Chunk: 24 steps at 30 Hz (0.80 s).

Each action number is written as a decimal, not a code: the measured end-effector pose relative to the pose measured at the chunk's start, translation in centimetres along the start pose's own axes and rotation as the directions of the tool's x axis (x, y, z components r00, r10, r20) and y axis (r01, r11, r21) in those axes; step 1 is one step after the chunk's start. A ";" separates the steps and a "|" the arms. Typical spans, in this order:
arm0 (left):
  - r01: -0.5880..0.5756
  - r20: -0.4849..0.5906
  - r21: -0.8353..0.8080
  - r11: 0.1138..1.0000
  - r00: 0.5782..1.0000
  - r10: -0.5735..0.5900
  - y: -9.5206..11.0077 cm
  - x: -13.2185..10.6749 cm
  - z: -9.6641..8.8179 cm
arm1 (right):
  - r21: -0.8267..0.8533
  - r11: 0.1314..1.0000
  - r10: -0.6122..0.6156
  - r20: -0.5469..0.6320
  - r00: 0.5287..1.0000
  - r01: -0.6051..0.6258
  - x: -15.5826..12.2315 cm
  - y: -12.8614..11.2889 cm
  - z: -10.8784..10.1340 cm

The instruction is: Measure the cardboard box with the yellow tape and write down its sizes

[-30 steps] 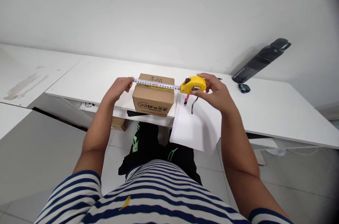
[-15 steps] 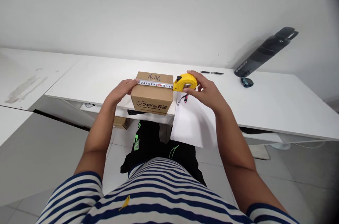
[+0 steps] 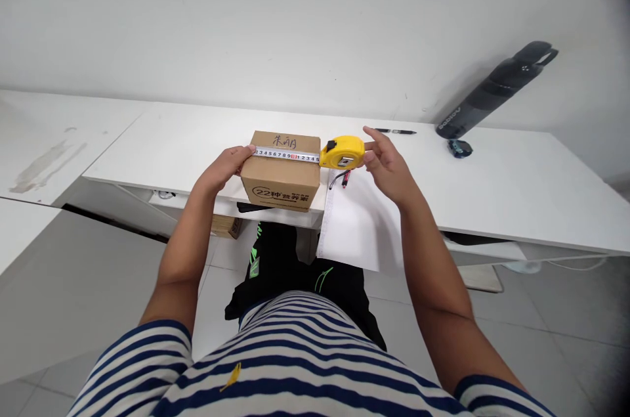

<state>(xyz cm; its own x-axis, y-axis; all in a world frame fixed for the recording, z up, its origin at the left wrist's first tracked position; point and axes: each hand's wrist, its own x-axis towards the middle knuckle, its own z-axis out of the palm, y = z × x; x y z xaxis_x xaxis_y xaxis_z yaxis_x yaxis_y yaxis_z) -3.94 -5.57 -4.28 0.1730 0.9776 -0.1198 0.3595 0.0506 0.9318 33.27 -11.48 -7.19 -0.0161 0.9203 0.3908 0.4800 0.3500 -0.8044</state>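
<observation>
A small brown cardboard box with printed characters stands at the front edge of a white desk. A white tape blade lies stretched across the box's top. My left hand pinches the blade's end against the box's left edge. My right hand grips the yellow tape measure case at the box's right edge. A black strap and a small red pen hang just under the case.
A white sheet of paper hangs over the desk edge right of the box. A black pen lies at the back. A dark bottle leans on the wall beside a small dark object. Another white surface is at left.
The tape case has slid left along the blade until it sits against the box's right edge, so less tape is out. My left hand stays at the box's left edge.
</observation>
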 end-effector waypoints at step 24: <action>0.007 -0.095 -0.035 0.999 0.995 -0.010 -0.5 1.1 0.6 | -0.384 0.913 0.125 -0.062 0.990 -0.140 2.8 7.7 1.4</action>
<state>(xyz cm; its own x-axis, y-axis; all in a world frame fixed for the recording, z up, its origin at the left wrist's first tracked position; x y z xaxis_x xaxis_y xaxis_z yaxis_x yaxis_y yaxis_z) -3.37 -4.66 -5.06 0.0815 0.9920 -0.0960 0.3280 0.0642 0.9425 35.67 -5.96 -12.90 0.0985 0.9444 0.3137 0.7773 0.1238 -0.6169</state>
